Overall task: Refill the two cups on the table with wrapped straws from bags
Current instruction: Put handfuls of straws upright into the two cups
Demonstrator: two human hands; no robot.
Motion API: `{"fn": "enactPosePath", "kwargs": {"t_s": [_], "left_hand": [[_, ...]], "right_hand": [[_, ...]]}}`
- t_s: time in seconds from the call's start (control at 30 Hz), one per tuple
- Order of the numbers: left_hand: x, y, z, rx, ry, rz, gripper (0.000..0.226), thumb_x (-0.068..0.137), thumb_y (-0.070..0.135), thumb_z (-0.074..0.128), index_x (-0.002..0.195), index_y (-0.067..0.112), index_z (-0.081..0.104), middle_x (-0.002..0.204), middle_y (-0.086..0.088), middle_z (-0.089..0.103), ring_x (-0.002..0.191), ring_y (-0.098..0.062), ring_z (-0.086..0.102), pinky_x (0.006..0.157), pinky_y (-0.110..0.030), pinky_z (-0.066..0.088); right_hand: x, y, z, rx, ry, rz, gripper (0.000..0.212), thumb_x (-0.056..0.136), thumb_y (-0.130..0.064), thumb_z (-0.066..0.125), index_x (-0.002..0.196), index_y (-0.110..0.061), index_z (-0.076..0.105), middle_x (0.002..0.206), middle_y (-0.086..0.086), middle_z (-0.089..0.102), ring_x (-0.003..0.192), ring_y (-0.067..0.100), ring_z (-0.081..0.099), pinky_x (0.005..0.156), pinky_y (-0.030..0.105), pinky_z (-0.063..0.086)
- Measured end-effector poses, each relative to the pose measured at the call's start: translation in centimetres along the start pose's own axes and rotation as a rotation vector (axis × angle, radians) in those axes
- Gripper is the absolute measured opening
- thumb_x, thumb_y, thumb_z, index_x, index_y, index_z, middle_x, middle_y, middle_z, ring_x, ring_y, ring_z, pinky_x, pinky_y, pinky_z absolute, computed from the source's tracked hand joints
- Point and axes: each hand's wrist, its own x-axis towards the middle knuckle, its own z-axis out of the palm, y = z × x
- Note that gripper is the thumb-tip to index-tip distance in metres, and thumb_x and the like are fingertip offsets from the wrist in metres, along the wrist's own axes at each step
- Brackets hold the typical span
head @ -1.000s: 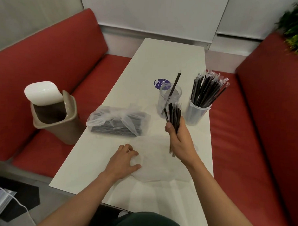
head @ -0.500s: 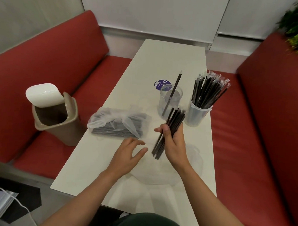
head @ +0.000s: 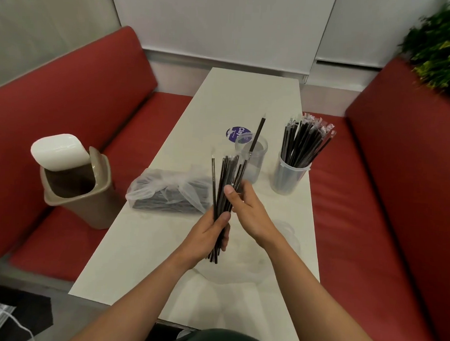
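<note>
A bundle of black wrapped straws (head: 225,180) stands nearly upright above the table, held in both hands. My left hand (head: 209,233) grips its lower part and my right hand (head: 245,209) pinches it higher up. Behind the bundle stands a clear cup (head: 255,161) holding a single straw. To its right a second clear cup (head: 290,175) is packed with several wrapped straws (head: 304,140). A tied plastic bag of straws (head: 167,193) lies on the table to the left of my hands. An empty flattened plastic bag (head: 285,233) lies under my right forearm.
The white table (head: 247,94) runs away from me between two red benches (head: 67,119). A tan bin with a white swing lid (head: 73,180) sits on the left bench. A round purple sticker (head: 236,133) is behind the cups. A green plant (head: 437,45) is at the far right.
My left hand rose off the flat bag and took hold of the bundle's lower end. The bundle, held by the right hand alone before, moved left and stands more upright.
</note>
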Motion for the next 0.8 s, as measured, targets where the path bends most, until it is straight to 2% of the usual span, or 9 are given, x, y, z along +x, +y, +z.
{"fn": "enactPosePath", "kwargs": {"t_s": [0.1, 0.17, 0.27, 0.43, 0.57, 0.67, 0.8], "left_hand": [[0.2, 0.1, -0.2, 0.010, 0.007, 0.028, 0.012, 0.109, 0.034, 0.048, 0.112, 0.026, 0.056, 0.075, -0.009, 0.059, 0.062, -0.027, 0.056, 0.058, -0.036, 0.051], [0.3, 0.2, -0.2, -0.003, -0.004, 0.021, 0.018, 0.108, 0.035, 0.049, 0.114, 0.019, 0.055, 0.077, -0.008, 0.061, 0.062, -0.026, 0.058, 0.057, -0.035, 0.051], [0.4, 0.4, 0.1, -0.021, 0.001, 0.011, 0.032, 0.106, 0.040, 0.047, 0.112, 0.010, 0.052, 0.080, -0.009, 0.065, 0.063, -0.025, 0.061, 0.057, -0.035, 0.051], [0.7, 0.3, 0.1, -0.002, -0.032, 0.039, 0.018, 0.106, 0.038, 0.051, 0.111, 0.020, 0.053, 0.085, -0.012, 0.067, 0.063, -0.025, 0.063, 0.058, -0.035, 0.052], [0.6, 0.5, 0.2, -0.014, -0.033, 0.017, 0.029, 0.104, 0.046, 0.048, 0.117, 0.022, 0.055, 0.085, -0.010, 0.069, 0.067, -0.027, 0.066, 0.060, -0.038, 0.054], [0.7, 0.7, 0.5, -0.032, -0.030, 0.002, 0.033, 0.105, 0.046, 0.046, 0.122, 0.020, 0.056, 0.085, -0.009, 0.070, 0.070, -0.029, 0.068, 0.063, -0.040, 0.056], [1.1, 1.2, 1.1, -0.030, -0.051, 0.009, 0.026, 0.105, 0.040, 0.051, 0.126, 0.026, 0.056, 0.086, -0.008, 0.069, 0.074, -0.033, 0.072, 0.064, -0.039, 0.058]], "right_hand": [[0.2, -0.1, -1.1, -0.080, 0.049, -0.037, 0.022, 0.104, -0.042, 0.060, 0.115, -0.023, 0.062, 0.102, -0.004, 0.072, 0.085, 0.005, 0.067, 0.079, 0.036, 0.058], [0.4, -0.1, -1.6, -0.051, 0.050, -0.047, 0.015, 0.104, -0.031, 0.063, 0.110, -0.018, 0.062, 0.093, 0.000, 0.073, 0.077, 0.010, 0.068, 0.073, 0.036, 0.058], [0.3, 0.0, -2.0, 0.014, 0.061, -0.036, 0.009, 0.105, -0.021, 0.061, 0.110, -0.013, 0.060, 0.085, 0.002, 0.075, 0.074, 0.010, 0.067, 0.074, 0.033, 0.058], [0.0, -0.1, -2.6, 0.055, 0.028, -0.012, 0.019, 0.102, -0.027, 0.067, 0.119, -0.017, 0.064, 0.096, 0.006, 0.078, 0.083, 0.017, 0.073, 0.078, 0.036, 0.064], [-0.2, -0.5, -3.4, 0.023, 0.028, 0.028, 0.014, 0.102, -0.022, 0.067, 0.113, -0.014, 0.065, 0.096, 0.009, 0.079, 0.091, 0.028, 0.075, 0.078, 0.038, 0.065], [-0.3, -0.4, -3.7, 0.029, 0.046, 0.036, 0.014, 0.102, -0.019, 0.065, 0.115, -0.017, 0.064, 0.096, 0.007, 0.080, 0.088, 0.025, 0.076, 0.078, 0.038, 0.065], [-0.6, -0.2, -4.1, 0.051, 0.069, 0.042, 0.015, 0.102, -0.021, 0.066, 0.117, -0.018, 0.065, 0.096, 0.007, 0.080, 0.088, 0.022, 0.077, 0.078, 0.037, 0.065]]}}
